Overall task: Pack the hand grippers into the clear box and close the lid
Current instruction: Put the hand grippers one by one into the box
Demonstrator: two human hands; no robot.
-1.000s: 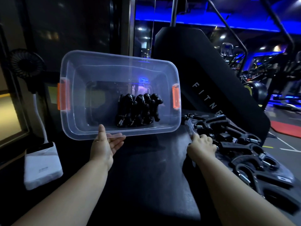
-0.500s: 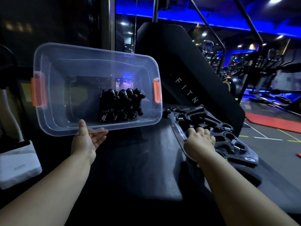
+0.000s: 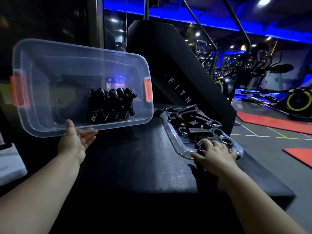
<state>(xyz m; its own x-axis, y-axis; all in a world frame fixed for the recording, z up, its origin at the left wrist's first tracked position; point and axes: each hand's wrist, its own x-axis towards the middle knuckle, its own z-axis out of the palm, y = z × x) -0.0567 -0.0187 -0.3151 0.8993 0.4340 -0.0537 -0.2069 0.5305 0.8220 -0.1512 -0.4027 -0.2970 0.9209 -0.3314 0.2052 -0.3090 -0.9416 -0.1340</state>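
Hand grippers [image 3: 111, 105], first batch: a tight black cluster inside the clear box [image 3: 50, 65], against its lower long wall and nearer the right-hand end. They overlap too closely to count. Springs show at the bottom of the cluster.

Box is off the surface and tipped so the open mouth faces the camera, above the far left part of the black padded platform [image 3: 135, 166]. An orange latch sits at each short end, left [image 3: 19, 91] and right [image 3: 148, 91]. The left one is blurred through the plastic.

Left hand [image 3: 76, 144] supports the box at the lower rim: thumb up against the rim, fingers straight beneath it, not curled round.

Second batch of loose grippers [image 3: 190, 122] lies on the clear lid [image 3: 170, 132], which rests flat along the platform's right edge. They are piled at mixed angles, and the far ones merge with the dark background.

Right hand [image 3: 214, 152] is palm down on the near end of the lid, over one gripper. Its fingertips are hidden behind the knuckles, so I cannot tell whether it grasps the gripper or only rests on it.

Surroundings:
- A black slanted panel [image 3: 177, 78] stands behind the platform. Its lettering reads "FITN", the rest cut off by the lid's load.
- A white object [image 3: 10, 164] is cut off by the left edge of the frame and cannot be identified.
- Exercise machines [image 3: 297, 100] and red floor mats [image 3: 273, 122] are far right under blue light.
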